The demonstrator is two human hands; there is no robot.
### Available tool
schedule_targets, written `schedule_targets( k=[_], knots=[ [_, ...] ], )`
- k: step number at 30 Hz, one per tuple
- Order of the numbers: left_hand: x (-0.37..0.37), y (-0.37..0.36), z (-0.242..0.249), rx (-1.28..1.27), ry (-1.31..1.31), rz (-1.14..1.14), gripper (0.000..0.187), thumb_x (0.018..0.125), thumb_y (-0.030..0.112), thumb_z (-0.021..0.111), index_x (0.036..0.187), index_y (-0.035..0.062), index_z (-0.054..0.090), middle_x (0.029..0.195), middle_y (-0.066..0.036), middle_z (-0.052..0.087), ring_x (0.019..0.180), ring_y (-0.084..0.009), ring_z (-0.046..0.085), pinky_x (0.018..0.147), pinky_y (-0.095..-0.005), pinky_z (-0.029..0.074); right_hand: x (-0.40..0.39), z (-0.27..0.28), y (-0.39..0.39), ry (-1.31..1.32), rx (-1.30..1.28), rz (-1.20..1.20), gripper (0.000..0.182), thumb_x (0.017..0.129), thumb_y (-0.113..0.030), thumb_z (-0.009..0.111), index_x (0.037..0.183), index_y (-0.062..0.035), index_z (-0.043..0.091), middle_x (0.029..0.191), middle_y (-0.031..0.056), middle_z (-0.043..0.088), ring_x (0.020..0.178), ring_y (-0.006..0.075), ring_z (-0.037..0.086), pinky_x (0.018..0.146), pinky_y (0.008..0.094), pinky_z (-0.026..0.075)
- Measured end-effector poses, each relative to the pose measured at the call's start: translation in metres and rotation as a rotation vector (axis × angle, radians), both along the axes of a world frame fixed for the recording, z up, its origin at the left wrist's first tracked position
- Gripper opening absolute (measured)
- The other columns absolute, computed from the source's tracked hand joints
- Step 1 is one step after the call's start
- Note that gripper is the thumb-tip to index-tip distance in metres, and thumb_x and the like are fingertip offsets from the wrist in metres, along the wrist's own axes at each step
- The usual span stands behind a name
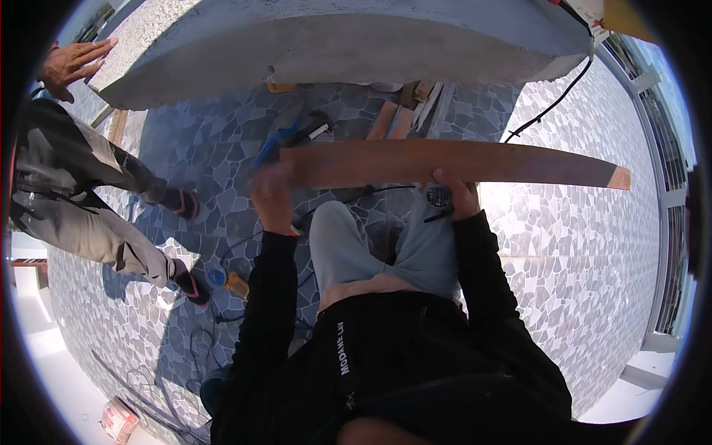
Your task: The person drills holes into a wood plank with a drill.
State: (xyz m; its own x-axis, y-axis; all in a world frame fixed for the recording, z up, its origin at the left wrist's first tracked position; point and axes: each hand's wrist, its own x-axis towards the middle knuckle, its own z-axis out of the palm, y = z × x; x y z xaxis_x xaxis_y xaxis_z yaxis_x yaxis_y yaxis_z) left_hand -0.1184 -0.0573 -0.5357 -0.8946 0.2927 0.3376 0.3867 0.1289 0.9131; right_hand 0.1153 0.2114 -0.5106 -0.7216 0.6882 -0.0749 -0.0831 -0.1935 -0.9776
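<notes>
A long reddish-brown wooden plank (371,163) lies crosswise in front of me, above my knees, its right end narrowing to a paler tip. My right hand (463,196) grips its near edge, thumb laid on the face. Against that palm sits a round black-and-silver tape measure (437,196) with a dark strap hanging below. At the plank's left end is my left hand (273,191), fingers curled but smeared by motion, so I cannot tell how they hold it. Just beyond that end, a blue tool (276,141) and a dark tool with a white label (317,131) lie on the floor.
Another person stands at the left, one hand (74,68) near a concrete ledge (326,48) that spans the front. Wood offcuts (389,119) lie beneath it. A yellow power tool (237,285) and loose cables (159,386) are on the stone-patterned floor (578,274) at left.
</notes>
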Motion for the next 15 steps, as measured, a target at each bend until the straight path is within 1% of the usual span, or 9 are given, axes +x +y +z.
schedule_targets(
  k=[2, 4, 5, 7, 10, 11, 13, 14, 15],
  knots=[
    [0.005, 0.001, -0.005, 0.028, -0.014, 0.055, 0.016, 0.091, 0.012, 0.054, 0.092, 0.0013, 0.066, 0.091, -0.004, 0.068, 0.084, -0.0107, 0.06, 0.074, -0.0266, 0.046, 0.001, 0.006, -0.004, -0.026, -0.015, 0.031, 0.034, 0.076, -0.012, 0.073, 0.106, 0.0002, 0.064, 0.1, 0.0069, 0.066, 0.097, 0.0164, 0.06, 0.087, 0.0306, 0.045],
    [0.008, 0.0, -0.003, -0.102, 0.076, 0.166, 0.016, 0.092, 0.012, 0.053, 0.09, 0.0018, 0.065, 0.09, -0.005, 0.067, 0.083, -0.0137, 0.061, 0.075, -0.0279, 0.046, 0.0, 0.013, -0.01, -0.023, 0.032, 0.004, 0.035, 0.076, -0.012, 0.073, 0.107, 0.0001, 0.064, 0.101, 0.0072, 0.065, 0.097, 0.0167, 0.06, 0.087, 0.031, 0.046],
    [0.008, -0.002, -0.004, -0.101, 0.081, 0.167, 0.016, 0.092, 0.012, 0.053, 0.09, 0.0018, 0.065, 0.09, -0.005, 0.067, 0.083, -0.0137, 0.061, 0.075, -0.0279, 0.046, -0.001, 0.015, -0.012, -0.022, 0.08, -0.024, 0.035, 0.075, -0.012, 0.074, 0.107, 0.0, 0.064, 0.102, 0.0075, 0.065, 0.098, 0.017, 0.06, 0.087, 0.0314, 0.046],
    [0.01, -0.007, -0.005, -0.157, 0.27, 0.043, 0.016, 0.092, 0.01, 0.051, 0.09, 0.0024, 0.065, 0.089, -0.007, 0.067, 0.083, -0.0172, 0.063, 0.076, -0.0292, 0.047, 0.0, 0.009, -0.01, -0.006, 0.05, -0.023, 0.035, 0.076, -0.012, 0.074, 0.108, -0.0002, 0.064, 0.102, 0.0076, 0.065, 0.098, 0.0169, 0.06, 0.087, 0.0316, 0.046],
    [0.018, -0.013, 0.002, -0.005, 0.128, 0.053, 0.015, 0.093, 0.01, 0.05, 0.092, 0.0031, 0.064, 0.089, -0.008, 0.066, 0.083, -0.0204, 0.064, 0.076, -0.031, 0.048, 0.002, 0.01, -0.01, 0.013, 0.001, -0.025, 0.036, 0.076, -0.012, 0.074, 0.108, -0.0004, 0.063, 0.103, 0.0076, 0.065, 0.098, 0.0168, 0.06, 0.088, 0.0317, 0.046],
    [0.017, -0.014, -0.001, -0.006, 0.132, 0.05, 0.015, 0.093, 0.01, 0.05, 0.092, 0.0031, 0.064, 0.089, -0.008, 0.066, 0.083, -0.0204, 0.064, 0.076, -0.031, 0.048, 0.002, 0.01, -0.011, 0.012, -0.016, -0.028, 0.036, 0.076, -0.012, 0.074, 0.109, -0.0005, 0.063, 0.103, 0.0075, 0.065, 0.099, 0.0168, 0.06, 0.088, 0.0316, 0.046],
    [0.014, -0.018, -0.011, -0.132, 0.363, -0.065, 0.016, 0.094, 0.012, 0.05, 0.092, 0.0025, 0.062, 0.098, -0.009, 0.065, 0.093, -0.0228, 0.062, 0.081, -0.0323, 0.047, 0.006, 0.007, -0.01, -0.016, 0.015, -0.017, 0.037, 0.076, -0.012, 0.074, 0.109, -0.0004, 0.063, 0.104, 0.0077, 0.065, 0.099, 0.0169, 0.06, 0.089, 0.0317, 0.046],
    [0.015, -0.017, -0.016, -0.121, 0.365, -0.066, 0.016, 0.094, 0.012, 0.05, 0.092, 0.0025, 0.062, 0.098, -0.009, 0.065, 0.093, -0.0228, 0.062, 0.081, -0.0323, 0.047, 0.007, 0.006, -0.006, -0.043, 0.055, -0.004, 0.038, 0.076, -0.012, 0.074, 0.11, -0.0003, 0.062, 0.105, 0.0079, 0.065, 0.1, 0.0171, 0.059, 0.089, 0.0318, 0.046],
    [0.017, -0.015, -0.018, -0.081, 0.3, -0.004, 0.017, 0.095, 0.013, 0.05, 0.092, 0.0016, 0.062, 0.104, -0.01, 0.064, 0.099, -0.0234, 0.06, 0.084, -0.0329, 0.046, 0.008, 0.004, -0.004, -0.038, 0.07, -0.006, 0.038, 0.076, -0.012, 0.074, 0.11, -0.0003, 0.062, 0.105, 0.0079, 0.065, 0.1, 0.0171, 0.059, 0.089, 0.0318, 0.046]
  ],
)
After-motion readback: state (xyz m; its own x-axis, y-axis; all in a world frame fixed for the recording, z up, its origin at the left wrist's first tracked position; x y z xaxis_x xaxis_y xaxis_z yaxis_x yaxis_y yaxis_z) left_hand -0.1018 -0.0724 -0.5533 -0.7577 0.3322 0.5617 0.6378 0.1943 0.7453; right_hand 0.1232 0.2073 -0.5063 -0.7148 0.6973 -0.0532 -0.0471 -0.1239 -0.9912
